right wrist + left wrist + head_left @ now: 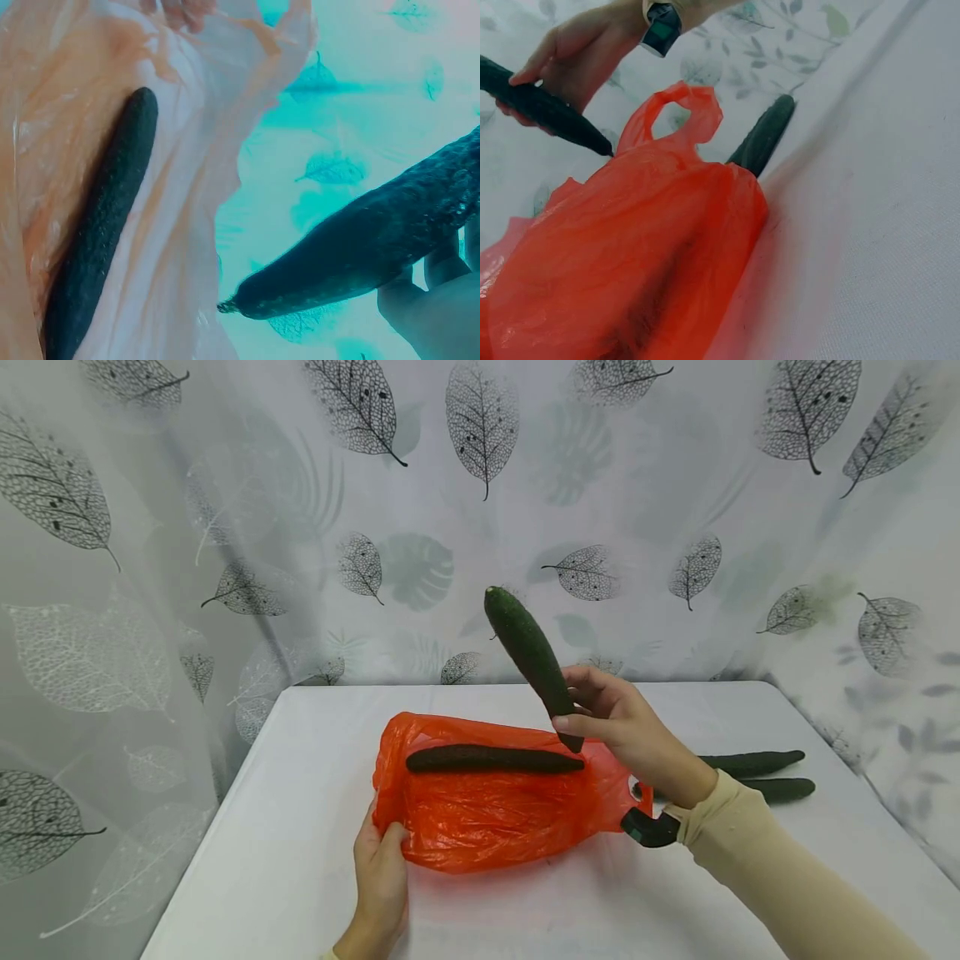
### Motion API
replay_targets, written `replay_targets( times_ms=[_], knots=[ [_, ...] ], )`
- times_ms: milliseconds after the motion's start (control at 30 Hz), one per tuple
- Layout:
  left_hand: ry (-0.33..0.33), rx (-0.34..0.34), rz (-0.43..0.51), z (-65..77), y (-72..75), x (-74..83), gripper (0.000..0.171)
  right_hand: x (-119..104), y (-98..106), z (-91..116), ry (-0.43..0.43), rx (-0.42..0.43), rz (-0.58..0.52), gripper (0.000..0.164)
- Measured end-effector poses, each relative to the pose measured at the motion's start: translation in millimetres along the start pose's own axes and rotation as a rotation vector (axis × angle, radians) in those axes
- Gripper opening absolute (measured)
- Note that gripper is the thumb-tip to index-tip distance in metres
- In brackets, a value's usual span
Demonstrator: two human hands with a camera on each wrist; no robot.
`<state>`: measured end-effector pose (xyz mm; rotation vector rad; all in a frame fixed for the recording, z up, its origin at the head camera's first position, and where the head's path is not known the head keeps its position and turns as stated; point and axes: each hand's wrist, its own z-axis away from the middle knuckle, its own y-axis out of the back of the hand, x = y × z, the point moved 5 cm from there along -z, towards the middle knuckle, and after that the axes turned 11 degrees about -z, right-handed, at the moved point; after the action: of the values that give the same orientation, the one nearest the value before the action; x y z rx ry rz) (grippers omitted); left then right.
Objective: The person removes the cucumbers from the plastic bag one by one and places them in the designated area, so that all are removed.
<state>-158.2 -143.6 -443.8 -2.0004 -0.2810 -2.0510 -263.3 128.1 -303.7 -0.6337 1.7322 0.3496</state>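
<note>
My right hand (611,718) grips a cucumber (528,652) near its lower end, thumb on one side and fingers on the other. The cucumber tilts up to the left, raised above a red plastic bag (487,827). In the right wrist view the held cucumber (352,232) points toward the bag's edge. A second cucumber (495,759) lies lengthwise in the bag's opening, and the right wrist view shows this cucumber (105,225) against the plastic. My left hand (381,868) pinches the bag's left edge, thumb in front, the other fingers mostly hidden behind the plastic.
Two more cucumbers, a rear one (757,763) and a front one (783,790), lie on the white table (247,852) at the right, partly behind my right forearm. The bag's handle loop (679,112) stands up near them. A leaf-patterned curtain (480,527) hangs behind the table.
</note>
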Motion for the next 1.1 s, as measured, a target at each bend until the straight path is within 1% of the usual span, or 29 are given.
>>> replay_targets(
  times_ms=[300,467,633,767,867,967,1100],
  knots=[
    [0.007,-0.006,0.01,-1.3,-0.6,-2.2,0.068,-11,22,10,0.057,0.083,0.014,0.043],
    [0.005,-0.006,-0.006,-1.1,0.0,-1.9,0.067,-16,36,17,0.103,0.093,0.027,0.043],
    [0.013,-0.002,-0.007,-0.3,0.8,-1.1,0.066,-18,52,27,0.112,0.122,0.062,0.044],
    [0.003,-0.004,0.009,0.1,0.2,-0.2,0.066,-19,63,34,0.121,0.148,0.085,0.044],
    [0.0,0.0,0.01,-0.1,-0.1,-0.5,0.068,-21,69,39,0.13,0.151,0.069,0.045],
    [0.007,0.003,-0.008,0.0,-0.3,-1.1,0.068,-23,74,45,0.133,0.155,0.045,0.046],
    [0.011,0.003,-0.025,0.5,-0.3,-1.3,0.069,-25,81,52,0.129,0.174,-0.014,0.044]
  ],
)
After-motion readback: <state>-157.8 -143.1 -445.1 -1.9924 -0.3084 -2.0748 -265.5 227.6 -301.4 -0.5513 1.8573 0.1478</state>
